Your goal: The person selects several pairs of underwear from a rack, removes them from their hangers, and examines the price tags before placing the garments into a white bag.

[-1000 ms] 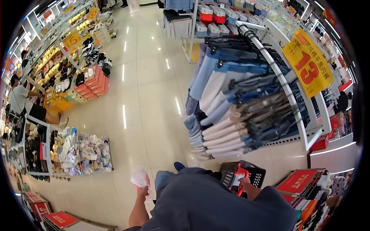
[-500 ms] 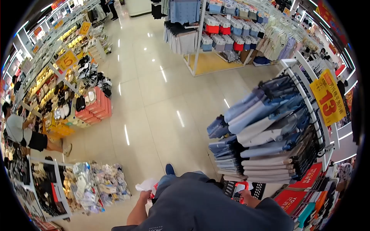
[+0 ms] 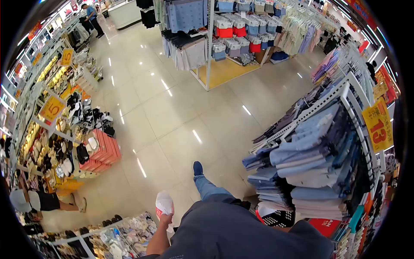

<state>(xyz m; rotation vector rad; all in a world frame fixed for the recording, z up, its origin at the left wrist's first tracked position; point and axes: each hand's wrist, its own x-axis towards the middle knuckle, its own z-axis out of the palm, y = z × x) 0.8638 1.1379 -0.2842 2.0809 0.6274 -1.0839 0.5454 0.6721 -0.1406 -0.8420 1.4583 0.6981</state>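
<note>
My left hand [image 3: 165,221] is closed around the lower end of a white plastic package with red print [image 3: 164,201], held out at my left side. What exactly the package contains I cannot make out. My right hand is hidden behind my dark shirt. On that side a black perforated shopping basket [image 3: 280,218] shows beside my body, with a curved red strip [image 3: 258,216] along its left edge. Just past the basket hang stacked folded jeans [image 3: 319,168] on a white rack.
Shoe shelves [image 3: 56,142] and red-orange boxes [image 3: 101,151] line the left, where a person [image 3: 47,201] stands. Ahead, an underwear rack [image 3: 210,52] stands on the glossy tiled aisle [image 3: 181,116]. Another person [image 3: 92,19] is far back. A yellow price sign [image 3: 378,125] hangs at right.
I have stepped forward along the aisle, one leg now stretched ahead. The package in my left hand has swung forward and upright. My right hand, earlier on the basket's red handle, has gone out of sight.
</note>
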